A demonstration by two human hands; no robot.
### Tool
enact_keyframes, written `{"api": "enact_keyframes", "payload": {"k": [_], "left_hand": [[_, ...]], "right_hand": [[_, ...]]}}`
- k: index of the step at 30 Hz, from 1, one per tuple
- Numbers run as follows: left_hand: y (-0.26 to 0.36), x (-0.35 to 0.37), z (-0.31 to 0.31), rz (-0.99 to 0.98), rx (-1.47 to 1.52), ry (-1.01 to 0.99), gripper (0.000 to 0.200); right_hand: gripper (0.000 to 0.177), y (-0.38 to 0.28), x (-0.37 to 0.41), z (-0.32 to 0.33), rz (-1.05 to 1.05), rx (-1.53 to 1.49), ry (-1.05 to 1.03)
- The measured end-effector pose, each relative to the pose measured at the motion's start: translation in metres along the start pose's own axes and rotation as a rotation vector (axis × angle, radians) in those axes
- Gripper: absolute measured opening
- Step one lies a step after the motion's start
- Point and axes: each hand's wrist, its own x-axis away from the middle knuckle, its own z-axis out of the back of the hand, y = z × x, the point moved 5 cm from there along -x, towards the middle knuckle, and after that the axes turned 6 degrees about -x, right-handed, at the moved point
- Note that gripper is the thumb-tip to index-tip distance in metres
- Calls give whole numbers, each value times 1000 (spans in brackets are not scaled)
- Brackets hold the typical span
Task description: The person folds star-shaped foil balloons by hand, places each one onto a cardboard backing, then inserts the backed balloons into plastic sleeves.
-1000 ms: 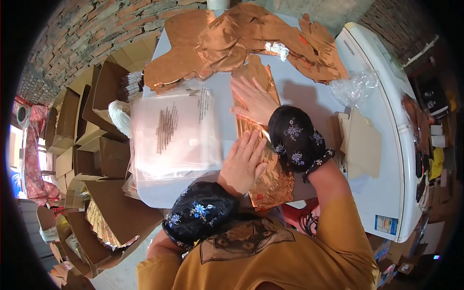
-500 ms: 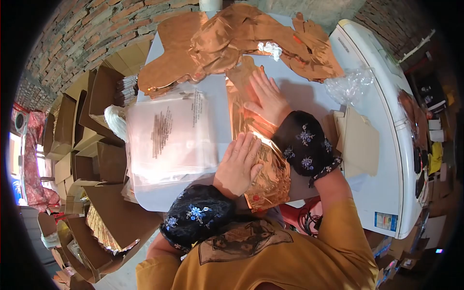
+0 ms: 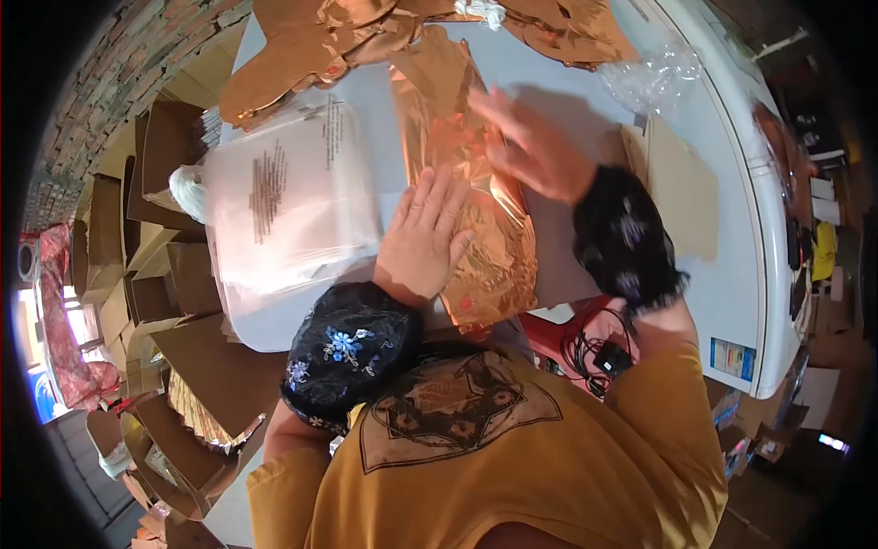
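Observation:
A shiny copper-coloured foil sheet (image 3: 457, 137) lies on the white table (image 3: 722, 274) in front of me. My left hand (image 3: 422, 240) rests flat on the sheet's near left part, fingers together and pointing away from me. My right hand (image 3: 530, 146) is blurred with motion, fingers spread, at the sheet's right edge; it holds nothing. Both wrists carry black sleeve covers with blue flowers.
A stack of clear printed plastic bags (image 3: 283, 197) lies left of the foil. More copper foil pieces (image 3: 311, 46) are heaped at the far end. Flat brown cardboard (image 3: 681, 197) and crumpled clear plastic (image 3: 654, 78) lie to the right. Open cardboard boxes (image 3: 155, 238) stand left of the table.
My right hand has slid from the far part of the foil sheet out to its right edge. My left hand stays pressed on the near part. The camera has tilted down.

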Motion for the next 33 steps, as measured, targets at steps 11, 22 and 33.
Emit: {"api": "enact_keyframes", "payload": {"k": [11, 22, 33], "left_hand": [[-2, 0, -3, -43, -22, -22, 57], [-3, 0, -3, -51, -6, -33, 55], [-2, 1, -1, -28, 10, 18, 56]], "right_hand": [[66, -68, 160, 26, -210, 397, -6], [68, 0, 207, 78, -525, 673, 239], [28, -36, 195, 86, -511, 742, 367]]}}
